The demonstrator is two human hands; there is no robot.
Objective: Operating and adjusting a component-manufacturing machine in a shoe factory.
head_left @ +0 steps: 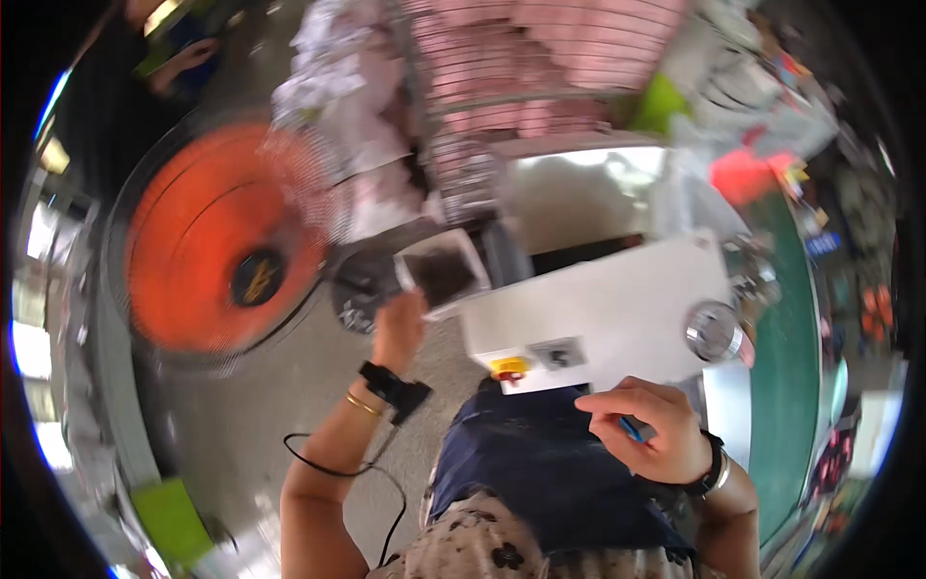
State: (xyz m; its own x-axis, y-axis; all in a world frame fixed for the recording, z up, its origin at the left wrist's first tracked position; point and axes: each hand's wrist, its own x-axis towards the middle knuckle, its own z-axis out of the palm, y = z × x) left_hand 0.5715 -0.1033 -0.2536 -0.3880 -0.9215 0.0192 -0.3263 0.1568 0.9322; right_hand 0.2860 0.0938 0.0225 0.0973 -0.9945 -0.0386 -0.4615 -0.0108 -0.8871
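My left hand (400, 326) is at the near left edge of an open white box (442, 271) with a dark inside. Blur smears its fingers, so whether it grips the rim or something small cannot be made out. My right hand (648, 430) hovers over my lap by the near edge of a white machine (608, 314). Its fingers are curled round a slim blue object (632, 428), mostly hidden in the palm, while the index finger points left.
A large floor fan (198, 241) with orange behind its black guard stands at the left. Pink cloth (540, 58) lies behind a wire rack at the back. A yellow-and-red switch (508, 369) and a silver knob (714, 331) sit on the machine. A green tabletop (786, 376) runs along the right.
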